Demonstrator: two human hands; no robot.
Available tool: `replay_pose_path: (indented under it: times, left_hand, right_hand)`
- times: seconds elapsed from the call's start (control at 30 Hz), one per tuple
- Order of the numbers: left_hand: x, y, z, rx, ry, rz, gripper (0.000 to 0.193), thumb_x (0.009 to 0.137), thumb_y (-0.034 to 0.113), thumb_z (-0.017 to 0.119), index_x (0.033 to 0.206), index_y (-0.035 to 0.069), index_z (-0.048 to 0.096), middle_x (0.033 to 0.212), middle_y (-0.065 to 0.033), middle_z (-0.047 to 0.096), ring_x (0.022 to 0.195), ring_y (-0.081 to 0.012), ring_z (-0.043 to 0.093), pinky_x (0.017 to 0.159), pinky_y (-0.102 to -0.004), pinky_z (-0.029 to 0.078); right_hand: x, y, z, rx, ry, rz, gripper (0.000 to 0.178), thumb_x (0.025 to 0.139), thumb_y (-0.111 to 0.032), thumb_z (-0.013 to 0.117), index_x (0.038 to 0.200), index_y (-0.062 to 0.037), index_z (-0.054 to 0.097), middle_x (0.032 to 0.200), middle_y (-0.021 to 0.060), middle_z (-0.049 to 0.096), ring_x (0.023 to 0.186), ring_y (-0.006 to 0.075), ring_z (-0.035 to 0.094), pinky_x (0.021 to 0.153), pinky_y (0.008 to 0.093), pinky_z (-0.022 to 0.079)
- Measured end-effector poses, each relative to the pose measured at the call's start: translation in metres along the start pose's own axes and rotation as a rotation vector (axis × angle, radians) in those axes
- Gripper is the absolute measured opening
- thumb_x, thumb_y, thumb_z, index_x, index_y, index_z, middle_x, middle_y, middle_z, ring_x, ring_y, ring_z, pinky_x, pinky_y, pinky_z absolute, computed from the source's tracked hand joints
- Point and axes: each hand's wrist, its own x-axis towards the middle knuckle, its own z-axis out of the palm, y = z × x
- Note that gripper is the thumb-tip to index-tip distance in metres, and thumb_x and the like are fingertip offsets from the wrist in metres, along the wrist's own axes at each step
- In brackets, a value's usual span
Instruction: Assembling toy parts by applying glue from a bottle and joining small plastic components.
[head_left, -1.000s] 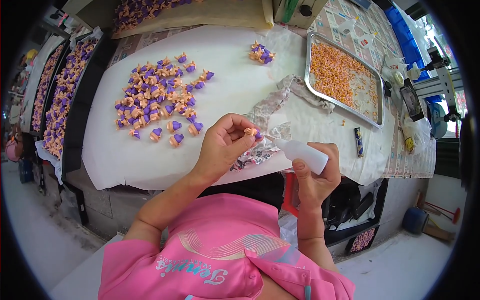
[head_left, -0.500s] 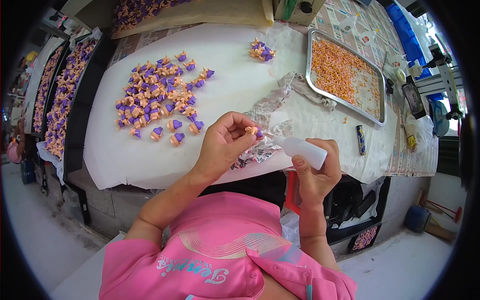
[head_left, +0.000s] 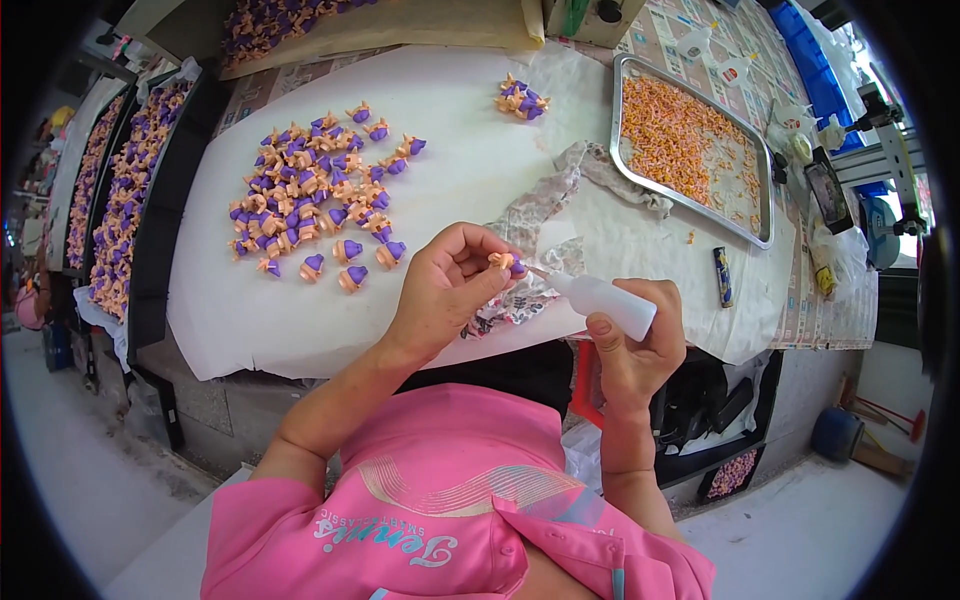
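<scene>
Between the thumb and fingers of my left hand [head_left: 452,285] is a small peach-and-purple plastic figure part [head_left: 507,262]. My right hand [head_left: 640,335] is wrapped round a white squeeze bottle [head_left: 610,304], tilted so its thin nozzle points left at the part. The nozzle tip is at or very close to the purple side; contact is too small to tell. Below the hands a crumpled patterned cloth [head_left: 575,180] lies on the white paper sheet [head_left: 440,150]. To the left is a spread pile of similar peach-and-purple parts [head_left: 310,190]; a small cluster of them [head_left: 521,100] sits farther back.
A metal tray [head_left: 690,208] of small orange-and-pink pieces stands at the right. Near it lie a dark blue-and-yellow tube [head_left: 722,278] and a phone on a stand [head_left: 830,190]. Black crates [head_left: 150,220] full of parts line the left side.
Both hands stay nearly in place. The bottle has shifted very slightly to the right, its nozzle still toward the part.
</scene>
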Motion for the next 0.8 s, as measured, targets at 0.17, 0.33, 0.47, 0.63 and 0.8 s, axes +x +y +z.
replay_pose_path:
  times: [0.17,0.33,0.47,0.63,0.8]
  left_hand:
    - [0.001,0.0,0.001,0.004,-0.007,-0.008,0.018,0.088,0.001,0.062,0.104,-0.001,0.054,0.1,-0.0079,0.061,0.094,-0.013,0.062,0.087,-0.0267,0.051]
    - [0.002,0.001,0.003,0.011,-0.005,-0.005,0.017,0.089,0.001,0.061,0.104,-0.001,0.054,0.101,-0.0076,0.061,0.094,-0.0129,0.062,0.087,-0.0263,0.051]
    - [0.001,0.004,0.005,0.013,-0.006,-0.003,0.016,0.09,0.001,0.06,0.105,-0.001,0.054,0.102,-0.0078,0.061,0.094,-0.0134,0.062,0.086,-0.0264,0.052]
    - [0.001,0.011,0.012,-0.08,0.024,0.09,0.017,0.089,0.0,0.06,0.105,-0.001,0.054,0.106,-0.0105,0.061,0.094,-0.0152,0.063,0.084,-0.0277,0.054]
    - [-0.004,0.022,0.029,-0.027,0.09,0.091,0.016,0.089,-0.001,0.058,0.104,0.0,0.053,0.107,-0.0121,0.061,0.094,-0.0174,0.064,0.083,-0.0283,0.054]
  right_hand:
    - [0.002,0.003,-0.002,-0.018,-0.013,-0.013,0.039,0.078,-0.028,0.08,0.096,0.0014,0.063,0.091,0.0072,0.056,0.08,0.0156,0.053,0.071,0.026,0.042]
    - [0.004,0.008,-0.005,-0.028,0.013,-0.066,0.034,0.075,-0.02,0.082,0.097,-0.001,0.065,0.088,0.0076,0.061,0.077,0.0179,0.057,0.066,0.028,0.045]
    - [0.006,0.021,-0.007,0.043,0.077,-0.008,0.034,0.076,-0.016,0.08,0.099,0.0002,0.062,0.092,0.0084,0.06,0.078,0.017,0.057,0.068,0.0274,0.046]
    - [0.019,0.038,-0.006,0.195,0.037,0.234,0.025,0.083,-0.01,0.072,0.101,0.0004,0.057,0.097,0.0063,0.057,0.085,0.0124,0.055,0.075,0.0245,0.045]
    - [0.032,0.055,-0.016,-0.148,-0.191,0.203,0.021,0.084,-0.008,0.069,0.102,-0.002,0.058,0.092,0.008,0.061,0.087,0.0147,0.058,0.075,0.0267,0.046]
